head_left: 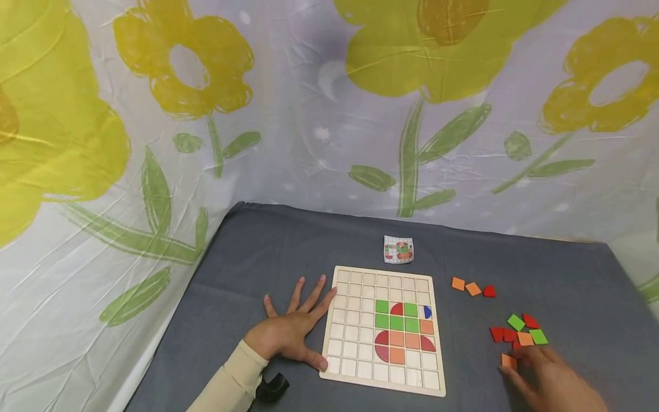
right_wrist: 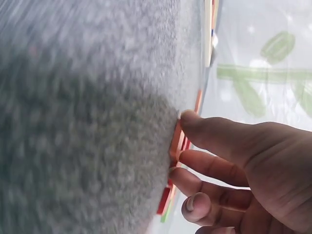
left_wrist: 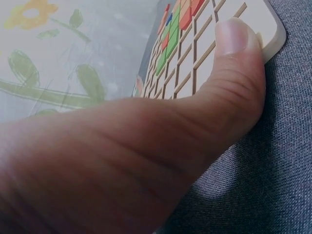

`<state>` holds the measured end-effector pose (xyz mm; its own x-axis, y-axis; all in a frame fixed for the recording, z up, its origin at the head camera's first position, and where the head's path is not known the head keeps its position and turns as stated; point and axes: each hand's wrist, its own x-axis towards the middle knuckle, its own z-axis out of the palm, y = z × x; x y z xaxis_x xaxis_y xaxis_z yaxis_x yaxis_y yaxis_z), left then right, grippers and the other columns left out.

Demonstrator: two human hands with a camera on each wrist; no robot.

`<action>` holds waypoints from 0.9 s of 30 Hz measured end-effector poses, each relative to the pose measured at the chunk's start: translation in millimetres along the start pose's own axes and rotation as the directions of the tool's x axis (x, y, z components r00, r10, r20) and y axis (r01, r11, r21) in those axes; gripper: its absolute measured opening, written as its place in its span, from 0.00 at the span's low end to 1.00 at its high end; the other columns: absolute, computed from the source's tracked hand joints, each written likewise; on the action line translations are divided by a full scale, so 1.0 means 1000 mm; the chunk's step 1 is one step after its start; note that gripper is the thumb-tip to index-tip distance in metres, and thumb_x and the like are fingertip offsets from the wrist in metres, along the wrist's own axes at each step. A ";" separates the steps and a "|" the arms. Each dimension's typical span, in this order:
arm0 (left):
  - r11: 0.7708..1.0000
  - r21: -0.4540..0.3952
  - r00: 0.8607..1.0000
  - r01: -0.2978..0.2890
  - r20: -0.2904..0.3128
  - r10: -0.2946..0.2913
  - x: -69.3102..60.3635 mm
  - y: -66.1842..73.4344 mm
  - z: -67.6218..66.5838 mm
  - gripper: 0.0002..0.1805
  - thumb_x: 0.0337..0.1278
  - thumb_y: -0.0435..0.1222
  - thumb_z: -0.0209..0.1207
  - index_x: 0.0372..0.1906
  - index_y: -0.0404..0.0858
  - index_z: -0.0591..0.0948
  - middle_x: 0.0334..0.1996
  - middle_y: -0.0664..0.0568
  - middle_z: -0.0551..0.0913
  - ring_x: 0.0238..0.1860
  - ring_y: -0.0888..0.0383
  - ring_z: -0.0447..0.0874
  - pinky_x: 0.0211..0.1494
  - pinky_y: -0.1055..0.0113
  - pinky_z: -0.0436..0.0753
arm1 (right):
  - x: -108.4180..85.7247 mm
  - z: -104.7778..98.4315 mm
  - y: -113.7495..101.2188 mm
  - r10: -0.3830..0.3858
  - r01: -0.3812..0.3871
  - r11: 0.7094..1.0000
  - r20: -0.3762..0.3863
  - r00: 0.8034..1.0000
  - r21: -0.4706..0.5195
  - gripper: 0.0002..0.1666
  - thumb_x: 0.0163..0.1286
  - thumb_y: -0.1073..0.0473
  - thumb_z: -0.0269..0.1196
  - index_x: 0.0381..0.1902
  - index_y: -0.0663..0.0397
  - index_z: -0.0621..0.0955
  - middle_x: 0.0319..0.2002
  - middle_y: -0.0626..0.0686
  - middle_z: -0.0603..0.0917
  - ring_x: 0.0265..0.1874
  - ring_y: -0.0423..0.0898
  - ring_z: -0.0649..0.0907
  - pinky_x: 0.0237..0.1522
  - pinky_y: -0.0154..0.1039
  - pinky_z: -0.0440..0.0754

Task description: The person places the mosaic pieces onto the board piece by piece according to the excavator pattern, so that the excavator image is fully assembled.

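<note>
A wooden grid board (head_left: 355, 349) lies on the grey cloth, several cells filled with green, orange, red and blue tiles. My left hand (head_left: 288, 335) is spread beside its left edge. The thumb (left_wrist: 234, 53) rests on the board's near corner and a fingertip touches the left rim. To the right of the board, my right hand (head_left: 556, 380) pinches an orange square tile (head_left: 508, 361) between thumb and finger at the cloth. In the right wrist view the orange tile (right_wrist: 176, 139) shows edge-on between the fingertips. Its other fingers are curled and partly hidden.
Just beyond the right hand lies a cluster of loose tiles, including a green square (head_left: 516, 322) and red pieces (head_left: 496, 334). Farther back are two orange squares (head_left: 458, 283) and a red piece (head_left: 489, 291). A small pattern card (head_left: 399, 250) lies behind the board.
</note>
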<state>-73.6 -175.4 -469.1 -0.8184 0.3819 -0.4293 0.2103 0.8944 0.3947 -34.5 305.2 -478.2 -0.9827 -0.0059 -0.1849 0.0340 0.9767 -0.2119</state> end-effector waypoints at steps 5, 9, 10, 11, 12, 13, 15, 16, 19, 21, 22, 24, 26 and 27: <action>1.000 0.001 1.000 0.002 0.000 -0.002 0.001 -0.001 0.001 0.78 0.32 0.71 0.76 0.87 0.65 0.39 0.86 0.61 0.25 0.84 0.42 0.16 0.60 0.09 0.27 | 0.000 0.003 -0.007 -0.038 0.039 0.999 -0.049 0.998 0.021 0.20 0.60 0.48 0.81 0.40 0.54 0.86 0.34 0.50 0.81 0.30 0.45 0.81 0.26 0.46 0.81; 1.000 -0.008 1.000 0.001 0.001 -0.001 0.001 -0.002 0.002 0.78 0.32 0.71 0.76 0.87 0.66 0.39 0.86 0.62 0.25 0.84 0.42 0.16 0.60 0.09 0.26 | 0.001 0.003 -0.012 -0.072 0.074 0.997 -0.065 0.995 0.028 0.19 0.59 0.52 0.81 0.41 0.54 0.86 0.34 0.50 0.82 0.30 0.46 0.82 0.25 0.46 0.81; 1.000 -0.009 1.000 -0.001 0.000 0.001 0.000 -0.003 0.003 0.78 0.33 0.71 0.76 0.87 0.66 0.39 0.86 0.62 0.25 0.84 0.42 0.16 0.60 0.09 0.26 | 0.002 0.003 -0.013 -0.077 0.079 0.996 -0.061 0.995 0.030 0.19 0.59 0.53 0.81 0.41 0.54 0.86 0.35 0.51 0.82 0.30 0.46 0.82 0.25 0.46 0.81; 1.000 -0.014 1.000 -0.004 0.000 0.004 0.000 -0.003 0.003 0.77 0.33 0.71 0.76 0.87 0.65 0.39 0.86 0.62 0.24 0.84 0.42 0.16 0.60 0.10 0.25 | 0.002 0.003 -0.015 -0.081 0.083 0.996 -0.060 0.995 0.032 0.18 0.60 0.53 0.81 0.42 0.54 0.86 0.34 0.51 0.82 0.30 0.46 0.82 0.24 0.46 0.80; 1.000 -0.016 1.000 -0.007 -0.002 0.007 0.000 -0.003 0.003 0.77 0.33 0.71 0.76 0.87 0.65 0.39 0.86 0.61 0.24 0.84 0.42 0.16 0.60 0.10 0.25 | 0.002 0.003 -0.016 -0.084 0.087 0.996 -0.064 0.994 0.034 0.18 0.60 0.53 0.81 0.42 0.53 0.86 0.34 0.51 0.82 0.29 0.45 0.81 0.24 0.46 0.79; 1.000 -0.018 1.000 -0.010 -0.004 0.010 0.000 -0.003 0.003 0.77 0.33 0.70 0.76 0.87 0.65 0.40 0.86 0.61 0.24 0.84 0.41 0.16 0.60 0.10 0.25 | 0.002 0.003 -0.018 -0.086 0.089 0.995 -0.067 0.994 0.034 0.18 0.60 0.53 0.80 0.42 0.53 0.86 0.34 0.51 0.81 0.29 0.45 0.81 0.24 0.46 0.79; 1.000 -0.021 1.000 -0.016 -0.008 0.016 0.000 -0.003 0.003 0.77 0.34 0.70 0.77 0.87 0.64 0.40 0.86 0.60 0.25 0.84 0.41 0.16 0.60 0.10 0.24 | 0.003 0.003 -0.020 -0.091 0.092 0.995 -0.055 0.994 0.023 0.17 0.61 0.53 0.80 0.43 0.53 0.86 0.34 0.50 0.80 0.28 0.44 0.79 0.24 0.46 0.79; 1.000 -0.022 1.000 -0.018 -0.010 0.018 0.000 -0.003 0.003 0.77 0.34 0.70 0.77 0.87 0.64 0.40 0.86 0.60 0.25 0.84 0.41 0.16 0.60 0.10 0.24 | 0.003 0.003 -0.022 -0.094 0.095 0.995 -0.051 0.994 0.018 0.17 0.61 0.53 0.80 0.43 0.53 0.86 0.34 0.50 0.79 0.27 0.43 0.78 0.24 0.45 0.79; 1.000 -0.024 1.000 -0.019 -0.011 0.019 -0.001 -0.002 0.002 0.77 0.34 0.70 0.77 0.87 0.63 0.40 0.86 0.60 0.25 0.84 0.40 0.16 0.59 0.10 0.24 | 0.006 0.003 -0.025 -0.092 0.092 0.996 -0.004 0.996 0.009 0.18 0.62 0.52 0.79 0.43 0.54 0.86 0.35 0.51 0.78 0.27 0.43 0.77 0.25 0.45 0.78; 1.000 -0.021 1.000 -0.017 -0.009 0.017 -0.001 -0.002 0.002 0.77 0.34 0.70 0.77 0.87 0.64 0.40 0.86 0.60 0.25 0.84 0.40 0.16 0.59 0.10 0.24 | 0.007 0.003 -0.028 -0.093 0.092 0.996 0.015 0.996 0.007 0.18 0.62 0.52 0.78 0.43 0.54 0.85 0.36 0.52 0.78 0.28 0.44 0.77 0.26 0.46 0.79; 1.000 -0.020 1.000 -0.016 -0.008 0.016 -0.001 -0.002 0.002 0.77 0.34 0.70 0.77 0.87 0.64 0.40 0.86 0.60 0.24 0.84 0.41 0.16 0.59 0.10 0.24 | 0.008 0.002 -0.030 -0.088 0.088 0.996 0.028 0.996 0.004 0.18 0.62 0.51 0.78 0.43 0.54 0.85 0.37 0.53 0.79 0.29 0.45 0.78 0.27 0.48 0.80; 1.000 -0.015 1.000 -0.015 -0.009 0.015 -0.001 -0.002 0.002 0.77 0.34 0.70 0.76 0.87 0.64 0.40 0.86 0.60 0.24 0.84 0.41 0.16 0.60 0.10 0.24 | 0.009 0.001 -0.035 -0.085 0.085 0.996 0.051 0.995 0.002 0.21 0.62 0.50 0.77 0.45 0.55 0.84 0.41 0.55 0.80 0.32 0.46 0.80 0.29 0.52 0.83; 1.000 -0.010 1.000 -0.014 -0.011 0.014 0.000 -0.003 0.003 0.77 0.34 0.71 0.76 0.87 0.64 0.40 0.86 0.61 0.25 0.84 0.41 0.16 0.60 0.10 0.24 | 0.009 -0.001 -0.042 -0.088 0.088 0.996 0.055 0.995 -0.004 0.23 0.62 0.48 0.77 0.46 0.56 0.84 0.43 0.56 0.81 0.34 0.47 0.82 0.32 0.54 0.84; 1.000 -0.011 1.000 -0.014 -0.011 0.014 0.000 -0.003 0.003 0.77 0.34 0.71 0.76 0.87 0.64 0.40 0.86 0.61 0.25 0.84 0.41 0.16 0.60 0.10 0.24 | 0.009 -0.001 -0.046 -0.093 0.094 0.996 0.053 0.994 0.000 0.23 0.62 0.47 0.77 0.46 0.56 0.83 0.44 0.56 0.81 0.35 0.47 0.82 0.31 0.54 0.84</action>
<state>-72.8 -177.4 -472.8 -0.8210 0.3918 -0.4151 0.2157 0.8863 0.4099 -45.0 260.1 -468.8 -0.9707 -0.1084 -0.2146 -0.0581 0.9719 -0.2280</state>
